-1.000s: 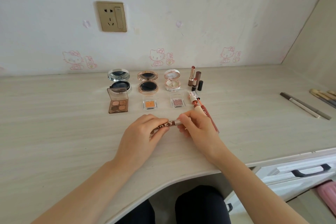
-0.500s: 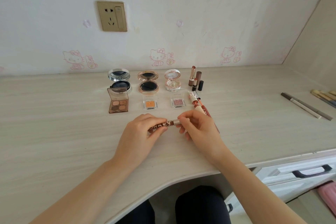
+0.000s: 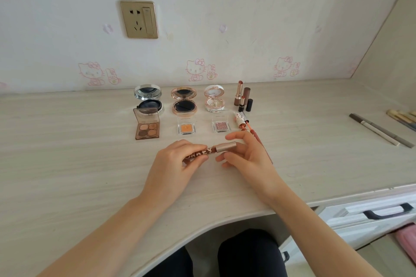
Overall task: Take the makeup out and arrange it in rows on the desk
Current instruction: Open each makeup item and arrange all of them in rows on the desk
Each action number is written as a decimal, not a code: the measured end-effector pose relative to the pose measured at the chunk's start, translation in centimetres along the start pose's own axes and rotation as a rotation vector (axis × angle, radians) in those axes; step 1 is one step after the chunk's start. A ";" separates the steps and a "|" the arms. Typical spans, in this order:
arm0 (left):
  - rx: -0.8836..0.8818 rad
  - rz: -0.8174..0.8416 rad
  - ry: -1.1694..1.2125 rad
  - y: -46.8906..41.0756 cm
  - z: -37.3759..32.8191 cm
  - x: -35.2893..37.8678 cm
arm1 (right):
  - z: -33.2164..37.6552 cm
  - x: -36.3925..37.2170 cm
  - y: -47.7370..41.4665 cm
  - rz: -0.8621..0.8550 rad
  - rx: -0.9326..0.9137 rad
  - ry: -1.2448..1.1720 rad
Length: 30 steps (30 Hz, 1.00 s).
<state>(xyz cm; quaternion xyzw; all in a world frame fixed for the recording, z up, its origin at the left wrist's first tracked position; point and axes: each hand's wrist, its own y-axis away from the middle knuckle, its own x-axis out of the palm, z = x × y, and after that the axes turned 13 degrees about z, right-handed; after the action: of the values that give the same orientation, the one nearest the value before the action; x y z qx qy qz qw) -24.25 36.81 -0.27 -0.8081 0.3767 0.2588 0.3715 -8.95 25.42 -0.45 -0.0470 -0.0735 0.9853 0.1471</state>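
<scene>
Tube: a brown lip gloss tube (image 3: 203, 152) with pale lettering lies crosswise between both hands, over the front middle of the tabletop (image 3: 67, 146) and just in front of the second row. Its rose-gold cap (image 3: 225, 146) points right.
Left hand: the left hand (image 3: 173, 164) grips the tube's body — fingers (image 3: 188, 145) curled over the top, thumb underneath.
Right hand: the right hand (image 3: 252, 157) sits at the cap end with its fingers half curled. The index finger (image 3: 236, 136) is above the cap and the thumb (image 3: 225, 158) below it. I cannot tell whether they actually pinch the cap.
Back row: near the wall stand a silver compact (image 3: 147, 101), a rose-gold compact (image 3: 184, 101) and a white compact (image 3: 214, 100), all with lids raised. To their right is a cluster of lipsticks (image 3: 243, 99) standing upright.
Second row: a four-pan palette (image 3: 147, 127) lies just in front of the silver compact. An orange eyeshadow (image 3: 186, 127) lies in front of the rose-gold compact, and a pink eyeshadow (image 3: 221, 125) in front of the white one. A small pale tube (image 3: 239, 119) lies at the row's right end, and a thin reddish stick (image 3: 253, 131) beside it runs behind the right hand.
Right side: two pencils (image 3: 378, 129) lie well apart from the rows, and brushes (image 3: 403, 117) at the far edge are partly cut off.
Wall: a gold socket (image 3: 139, 19) is above the compacts.
Below: a drawer (image 3: 387, 210) with a dark handle sits under the tabletop's right end.
</scene>
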 end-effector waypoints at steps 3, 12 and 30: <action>-0.010 -0.011 0.021 -0.1 0.0 0.0 | 0.2 0.3 -0.2 -0.043 0.029 -0.033; -0.028 -0.020 0.012 -0.1 0.2 0.0 | 0.5 0.1 -0.1 -0.013 -0.030 0.071; -0.004 -0.049 0.028 -0.1 0.2 0.1 | 2.8 -1.7 -0.6 -0.135 -0.026 -0.136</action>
<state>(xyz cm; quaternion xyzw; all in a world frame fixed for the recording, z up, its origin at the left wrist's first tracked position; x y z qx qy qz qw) -24.17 36.98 -0.42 -0.8213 0.3614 0.2392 0.3709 -7.53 25.08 2.50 0.0232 -0.0990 0.9730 0.2072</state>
